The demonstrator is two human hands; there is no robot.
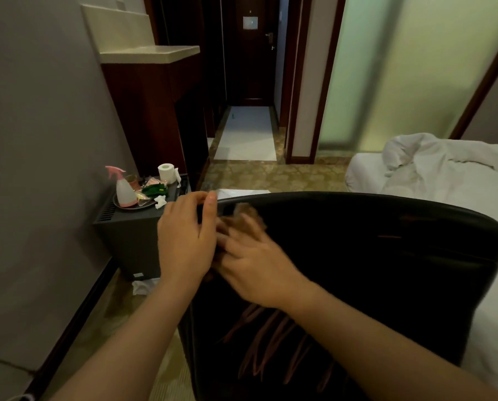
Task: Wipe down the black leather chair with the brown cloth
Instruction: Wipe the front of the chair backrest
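Chair: black leather chair with a curved glossy backrest [372, 256] sits right below us, back panel facing the camera, white bed [459, 198] just beside it on the right.
Left hand: our left hand [184, 241] wraps the backrest's upper left edge, thumb [211, 204] up on the top rim. We read it as bracing, so the chair doesn't swing under wiping pressure.
Left grip: fingers curled part-closed around the chair edge; how far they wrap behind is hidden.
Right hand: our right hand [256, 261] lies flat on the back panel, fingers spread, blurred with motion.
Right grip: near fully open, palm-down, pressing the cloth rather than pinching it. Flat palm gives wider contact.
Cloth: small brown cloth [247, 215] sits under and just beyond the right fingertips, near the top left of the backrest, touching the leather. Edges too blurred to trace.
Progress: we judge it mid-wipe on the upper left; most of the panel to the right looks not yet covered, though we can't tell for sure.
Nearby: pink-topped white spray bottle [123, 186] stands on a round tray atop the dark grey cabinet [126, 241], close to the left hand.
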